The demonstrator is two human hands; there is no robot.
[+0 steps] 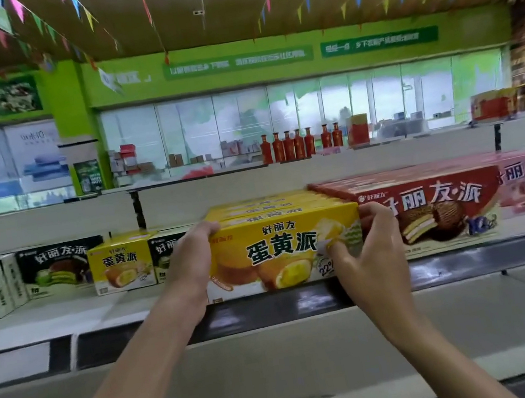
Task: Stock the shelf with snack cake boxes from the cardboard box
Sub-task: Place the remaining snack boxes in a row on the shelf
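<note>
Centre frame, your left hand [191, 259] and right hand [371, 246] reach forward, arms extended, fingers curled round the ends of the yellow egg-yolk pie box [283, 247]; it sits at the shelf [64, 311] front, touching the red chocolate pie box [443, 206].

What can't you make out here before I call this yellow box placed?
Head view only:
- Cardboard box: not in view.
- Large yellow box: its ends hidden by left hand and right hand.
- Yellow boxes behind it: only tops show; count unclear.
- Shelf price strip: blurred.
</note>
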